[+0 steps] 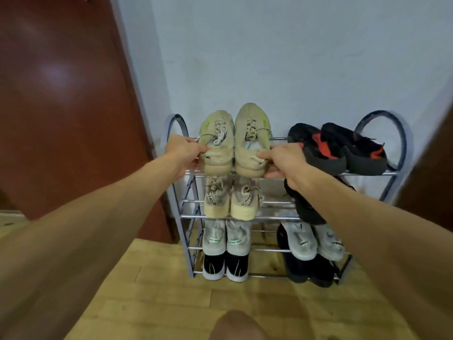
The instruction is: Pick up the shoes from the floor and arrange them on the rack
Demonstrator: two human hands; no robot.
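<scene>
Beige knit trainers, one pair, top shelf of the rack (382, 133), left half: left shoe (217, 141) held at the heel collar by the left hand (182, 150), right shoe (252, 138) held likewise by the right hand (285, 160); both hands are closed in a pinch, thumbs on the heel rims, fingers curled under the heels at the front rail. Soles appear to rest on the rails already, toes toward the wall, the two shoes side by side and touching. Top shelf, right half: black and red pair (338, 148), seated. Second shelf: cream pair (230, 197) at left; a dark shoe (301, 202) at right, largely hidden behind the right forearm, so whether its partner is present cannot be told. Third shelf: two pale grey pairs, one left (226, 238), one right (313, 241). Bottom shelf: black and white pair (225, 266) at left, black pair (308, 271) at right. Wooden floor (152, 290) in front of the rack: no loose shoes in view. Judgement: task nearly complete; remaining work is to release the beige pair, perhaps after squaring it on the rails, unless shoes lie outside the frame.
</scene>
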